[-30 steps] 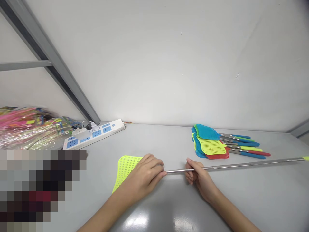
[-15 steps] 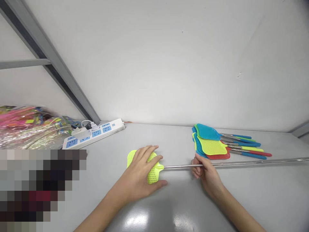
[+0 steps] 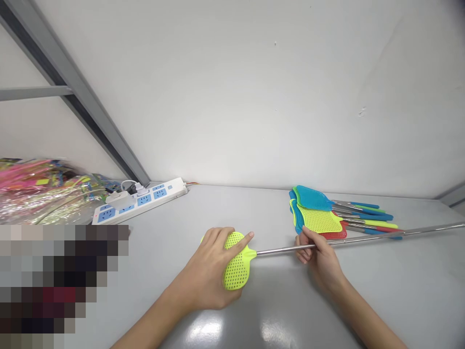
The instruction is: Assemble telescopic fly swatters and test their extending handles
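A yellow-green fly swatter (image 3: 237, 271) with a perforated head and a long, extended metal rod lies across in front of me. My left hand (image 3: 214, 266) is wrapped round its head, with the thumb hidden beneath and a finger stretched along the front. My right hand (image 3: 317, 252) pinches the metal rod (image 3: 279, 250) between thumb and fingers. The rod slants up to the right, and its far end runs out of view. Just behind my right hand lies a pile of fly swatters (image 3: 314, 198) with blue, green, yellow and red heads.
A white power strip (image 3: 145, 199) with plugs in it lies at the back left. Beyond it are colourful items in clear plastic (image 3: 47, 194). A white wall (image 3: 254, 97) rises behind the grey table (image 3: 232, 203), with a grey metal frame (image 3: 90, 111) at left.
My left hand has gone from lying over the swatter's head to gripping it. The head has shifted right and tilted; the rod's right side has risen. My right hand has moved slightly right.
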